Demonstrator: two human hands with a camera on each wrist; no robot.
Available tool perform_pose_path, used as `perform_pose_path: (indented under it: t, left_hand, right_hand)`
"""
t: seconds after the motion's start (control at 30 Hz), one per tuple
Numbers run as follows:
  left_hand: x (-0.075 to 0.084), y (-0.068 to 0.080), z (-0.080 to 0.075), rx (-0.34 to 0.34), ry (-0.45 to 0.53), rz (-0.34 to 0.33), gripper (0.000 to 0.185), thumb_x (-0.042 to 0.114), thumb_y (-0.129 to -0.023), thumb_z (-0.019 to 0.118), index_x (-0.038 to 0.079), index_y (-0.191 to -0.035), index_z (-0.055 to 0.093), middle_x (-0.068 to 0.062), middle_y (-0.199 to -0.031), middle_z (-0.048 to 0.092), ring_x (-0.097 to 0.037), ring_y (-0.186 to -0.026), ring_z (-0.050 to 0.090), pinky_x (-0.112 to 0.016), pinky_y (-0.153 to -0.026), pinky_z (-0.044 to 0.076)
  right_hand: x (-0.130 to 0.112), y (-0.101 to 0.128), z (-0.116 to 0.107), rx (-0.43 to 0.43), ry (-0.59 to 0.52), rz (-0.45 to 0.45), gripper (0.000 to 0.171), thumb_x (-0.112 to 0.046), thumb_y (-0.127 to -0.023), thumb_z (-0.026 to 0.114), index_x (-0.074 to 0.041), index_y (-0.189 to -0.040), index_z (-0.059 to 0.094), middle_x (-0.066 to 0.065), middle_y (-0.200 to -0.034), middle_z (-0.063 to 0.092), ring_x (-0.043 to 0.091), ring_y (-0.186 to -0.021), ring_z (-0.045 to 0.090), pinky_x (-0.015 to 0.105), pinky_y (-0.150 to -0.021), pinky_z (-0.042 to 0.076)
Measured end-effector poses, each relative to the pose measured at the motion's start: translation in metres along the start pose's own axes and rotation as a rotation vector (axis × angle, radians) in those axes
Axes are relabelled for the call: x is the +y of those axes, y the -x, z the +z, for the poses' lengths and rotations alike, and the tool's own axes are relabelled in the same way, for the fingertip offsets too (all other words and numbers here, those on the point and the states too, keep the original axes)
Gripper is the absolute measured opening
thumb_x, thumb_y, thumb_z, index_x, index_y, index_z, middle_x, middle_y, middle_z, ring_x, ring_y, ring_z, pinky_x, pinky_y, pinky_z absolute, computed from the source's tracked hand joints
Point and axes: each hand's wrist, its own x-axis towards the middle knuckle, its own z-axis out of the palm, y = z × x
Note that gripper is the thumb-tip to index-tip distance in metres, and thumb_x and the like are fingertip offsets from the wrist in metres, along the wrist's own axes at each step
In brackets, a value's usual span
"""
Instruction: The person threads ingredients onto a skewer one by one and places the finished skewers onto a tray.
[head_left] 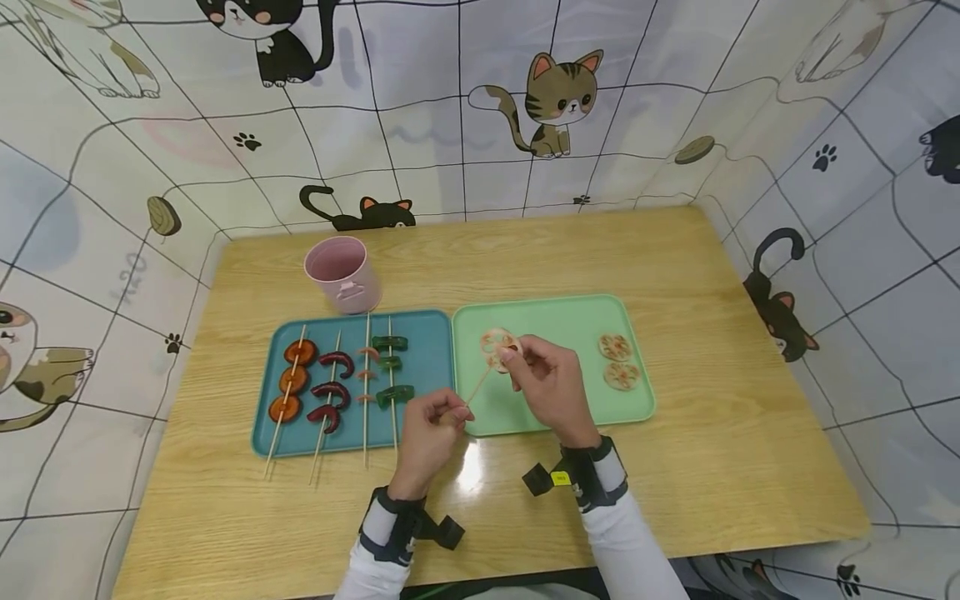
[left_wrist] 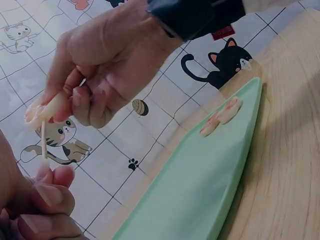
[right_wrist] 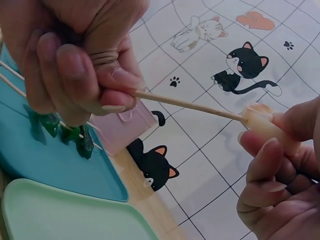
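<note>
My left hand pinches the lower end of a thin wooden skewer above the near edge of the green tray. Its tip meets a pale lotus root slice, which my right hand pinches between thumb and fingers. In the right wrist view the skewer runs from my left fingers into the edge of the slice. In the left wrist view the slice sits in my right fingertips, with the skewer just below it.
Two more lotus slices lie at the right of the green tray. The blue tray holds several filled skewers: orange rounds, dark red pieces, green pieces. A pink cup stands behind it. Cat-print walls enclose the wooden table.
</note>
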Motion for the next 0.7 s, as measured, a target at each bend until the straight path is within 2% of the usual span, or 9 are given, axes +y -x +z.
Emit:
perform_pose_path:
  t: [0.17,0.3,0.43,0.57,0.7]
  left_hand:
    - [-0.002,0.003,0.001,-0.008,0.003,-0.008,0.021,-0.013,-0.09,0.059,0.0,-0.075,0.067,-0.033,-0.083,0.069,-0.031,-0.069,0.064,-0.021,-0.063,0.043]
    - [-0.002,0.005,0.003,-0.021,0.022,-0.035,0.02,-0.014,-0.09,0.058,-0.003,-0.076,0.066,-0.034,-0.084,0.068,-0.024,-0.064,0.06,-0.02,-0.06,0.042]
    - [-0.001,0.003,0.0,-0.031,0.026,-0.047,0.02,-0.013,-0.091,0.056,-0.003,-0.077,0.065,-0.021,-0.078,0.07,-0.018,-0.062,0.056,-0.02,-0.058,0.041]
    - [0.007,0.001,-0.009,-0.083,-0.006,0.021,0.02,-0.009,-0.094,0.057,-0.002,-0.078,0.065,-0.01,-0.068,0.064,-0.013,-0.057,0.05,-0.02,-0.055,0.037]
    - [0.018,0.005,-0.016,-0.195,0.01,0.099,0.017,-0.002,-0.099,0.06,-0.003,-0.083,0.065,-0.017,-0.062,0.056,-0.011,-0.052,0.047,-0.021,-0.049,0.034]
  right_hand:
    - [0.001,0.004,0.001,0.008,0.0,0.009,0.02,-0.016,-0.101,0.066,-0.007,-0.083,0.069,0.009,-0.062,0.058,0.025,-0.052,0.051,0.024,-0.048,0.037]
    - [0.001,0.004,0.004,0.002,0.006,-0.006,0.019,-0.015,-0.102,0.065,-0.007,-0.085,0.069,0.007,-0.063,0.057,0.019,-0.052,0.051,0.025,-0.047,0.036]
    - [0.002,0.0,0.009,0.003,0.021,0.001,0.019,-0.015,-0.102,0.064,-0.007,-0.086,0.069,0.006,-0.063,0.058,0.013,-0.054,0.053,0.024,-0.048,0.038]
    - [-0.002,-0.003,0.009,0.027,0.008,0.041,0.025,-0.016,-0.103,0.063,-0.004,-0.081,0.064,0.008,-0.063,0.062,0.012,-0.055,0.059,0.025,-0.049,0.042]
    - [-0.008,-0.007,0.004,-0.012,-0.091,0.104,0.027,-0.02,-0.105,0.06,-0.001,-0.086,0.065,0.004,-0.067,0.065,0.015,-0.055,0.056,0.026,-0.052,0.046]
